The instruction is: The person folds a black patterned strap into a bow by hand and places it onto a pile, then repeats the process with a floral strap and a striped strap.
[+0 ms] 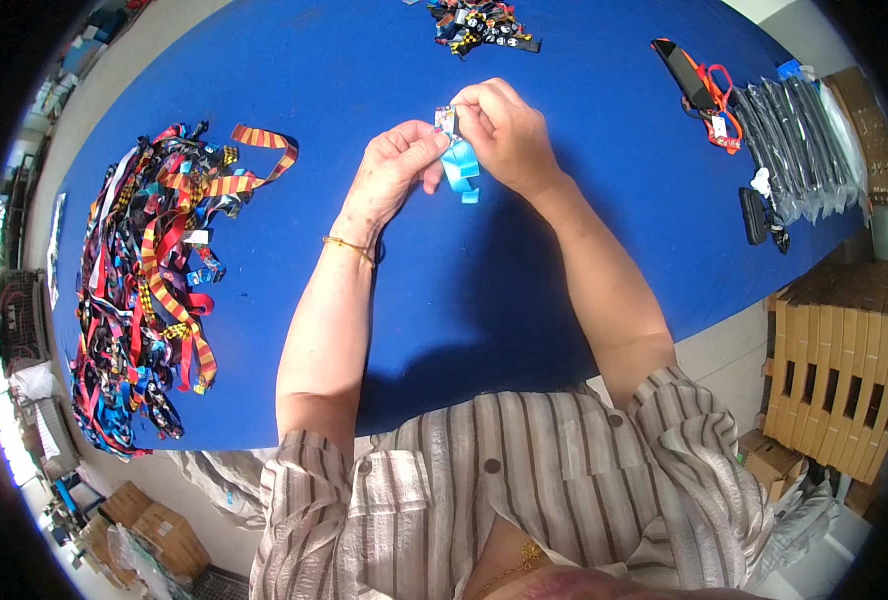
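Note:
Above the blue-covered table, both of my hands meet at a short light-blue ribbon strap (460,172) with a small printed piece (446,121) at its upper end. My left hand (400,160) pinches the strap near its top from the left. From the right, my right hand (506,128) grips the upper end, its fingers curled and partly hiding the piece. The strap's loose folded end hangs below the fingers. A large heap of patterned fabric straps (154,290) lies on the left, one striped loop (272,158) sticking out toward my left hand.
A smaller pile of straps (479,25) lies at the far edge. On the right are a phone (684,74) with an orange-red lanyard (724,100), plastic-wrapped dark packs (794,140) and a small black case (753,216). Stacked cardboard (832,370) stands beside the blue table (414,330).

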